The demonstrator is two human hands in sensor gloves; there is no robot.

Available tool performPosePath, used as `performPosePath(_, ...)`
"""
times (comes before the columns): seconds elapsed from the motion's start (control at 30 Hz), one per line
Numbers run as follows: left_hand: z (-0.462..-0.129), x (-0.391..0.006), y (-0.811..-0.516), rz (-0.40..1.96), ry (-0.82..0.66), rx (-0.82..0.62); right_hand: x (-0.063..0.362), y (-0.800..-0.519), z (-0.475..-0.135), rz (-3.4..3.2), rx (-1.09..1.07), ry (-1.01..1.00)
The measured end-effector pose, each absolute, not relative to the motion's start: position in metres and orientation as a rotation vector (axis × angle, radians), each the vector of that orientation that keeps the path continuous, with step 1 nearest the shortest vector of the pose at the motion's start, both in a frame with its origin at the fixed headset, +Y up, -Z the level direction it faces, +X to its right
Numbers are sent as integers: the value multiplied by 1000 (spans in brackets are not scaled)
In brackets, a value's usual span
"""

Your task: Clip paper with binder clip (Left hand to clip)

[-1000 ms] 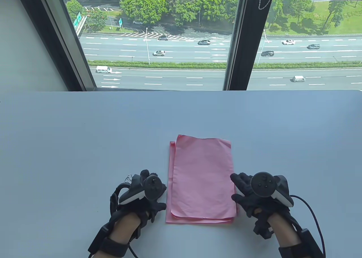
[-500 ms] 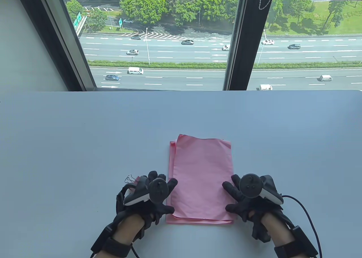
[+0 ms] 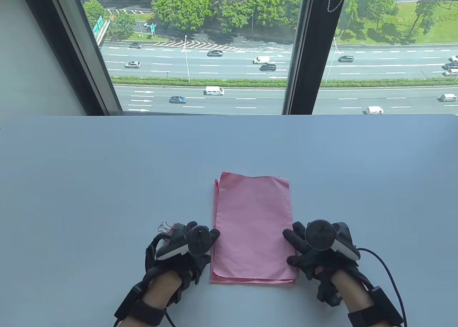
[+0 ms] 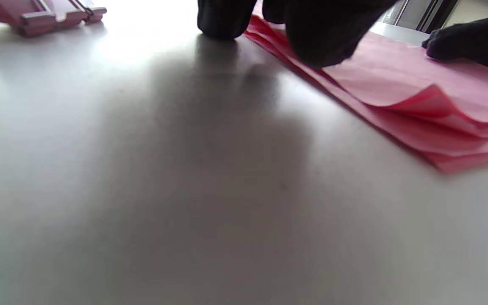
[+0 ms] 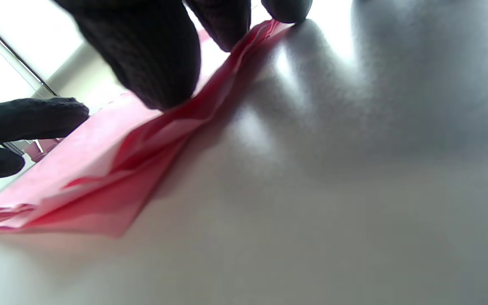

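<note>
— Where's the paper sitting for you?

— I've got the pink paper stack flat on the pale surface, near the front edge, its sheets fanned slightly at the near corners. The binder clip lies on the surface just beyond my left hand, apart from the paper, its wire handles poking out to the left.

— And the hands?

— My left hand rests against the paper's left edge, fingers loosely spread, tips down on the surface and the sheet's edge, gripping nothing. My right hand is at the right edge, fingers open and pressing on the paper's border. I can't tell whether the thumb is under the sheets.

— Anything else around?

— Only the window beyond the surface.
</note>
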State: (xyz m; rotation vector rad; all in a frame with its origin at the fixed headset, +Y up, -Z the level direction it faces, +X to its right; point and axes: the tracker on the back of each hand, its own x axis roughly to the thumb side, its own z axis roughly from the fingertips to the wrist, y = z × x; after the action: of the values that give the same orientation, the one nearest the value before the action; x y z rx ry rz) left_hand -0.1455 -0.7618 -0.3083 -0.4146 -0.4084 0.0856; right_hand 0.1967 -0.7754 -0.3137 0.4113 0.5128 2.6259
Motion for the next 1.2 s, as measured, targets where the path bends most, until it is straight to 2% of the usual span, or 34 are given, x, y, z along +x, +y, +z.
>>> performPosePath(0.13, -308, -146, -760, 83, -393, -426, 196, -775, -313, 2624, 419, 520)
performPosePath(0.33, -305, -151, -744, 97, -382, -309, 201, -767, -313, 2618, 412, 371)
performPosePath(0.43, -304, -147, -746, 100, -412, -328, 199, -768, -312, 2620, 428, 468)
performPosePath(0.57, -303, -142, -757, 14, -411, -461, 194, -775, -312, 2651, 450, 540)
performPosePath(0.7, -302, -140, -761, -90, -394, -477, 191, -781, -313, 2676, 417, 630)
performPosePath(0.77, -302, -140, -762, -55, -377, -488, 190, -781, -313, 2664, 413, 635)
performPosePath(0.87, -301, -138, -762, -50, -383, -484, 189, -781, -312, 2670, 412, 645)
performPosePath(1.07, -299, -126, -762, 0, -414, -316, 186, -779, -312, 2678, 399, 661)
performPosePath(1.2, -300, -124, -765, 63, -445, -347, 186, -780, -312, 2678, 399, 663)
